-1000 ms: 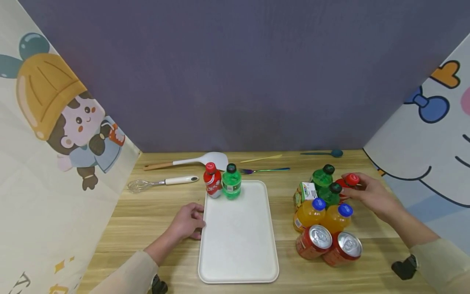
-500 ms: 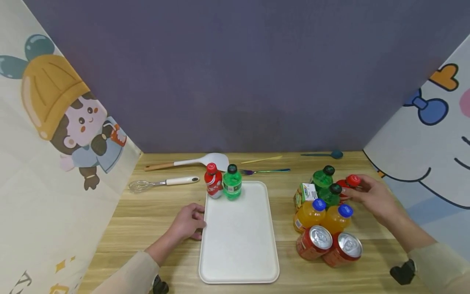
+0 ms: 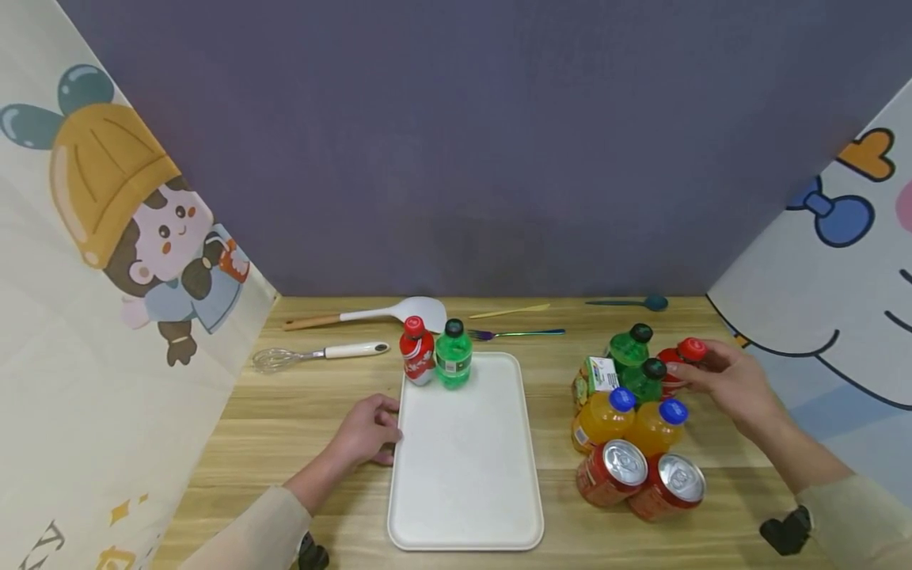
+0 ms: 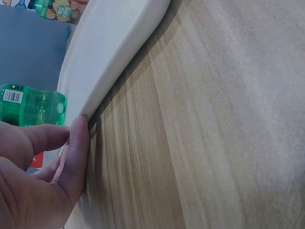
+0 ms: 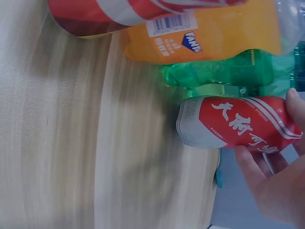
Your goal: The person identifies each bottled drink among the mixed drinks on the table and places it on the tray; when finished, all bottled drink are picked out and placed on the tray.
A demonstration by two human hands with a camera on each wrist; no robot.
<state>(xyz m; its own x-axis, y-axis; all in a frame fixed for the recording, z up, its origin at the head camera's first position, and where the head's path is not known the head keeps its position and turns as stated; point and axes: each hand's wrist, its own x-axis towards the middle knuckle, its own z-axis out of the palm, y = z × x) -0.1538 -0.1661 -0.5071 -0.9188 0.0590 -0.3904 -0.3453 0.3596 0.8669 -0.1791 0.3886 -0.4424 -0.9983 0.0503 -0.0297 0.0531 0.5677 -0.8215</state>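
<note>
My right hand grips a red cola bottle with a red cap, thumb on one side and fingers on the other. The bottle stands tilted in the right wrist view, beside two green bottles of the cluster. My left hand rests on the table with its fingertips right at the left rim of a white tray. In the left wrist view its fingers touch the tray's outer edge. At the tray's far left end stand another red bottle and a green bottle.
Near my right hand stand orange-drink bottles, red cans and a juice carton. Behind the tray lie a spatula, a fork, a yellow knife and a dark spoon. A whisk lies at left.
The scene shifts slightly in the view as the head moves. My right hand keeps its hold on the red cola bottle, and my left hand stays at the tray's rim.
</note>
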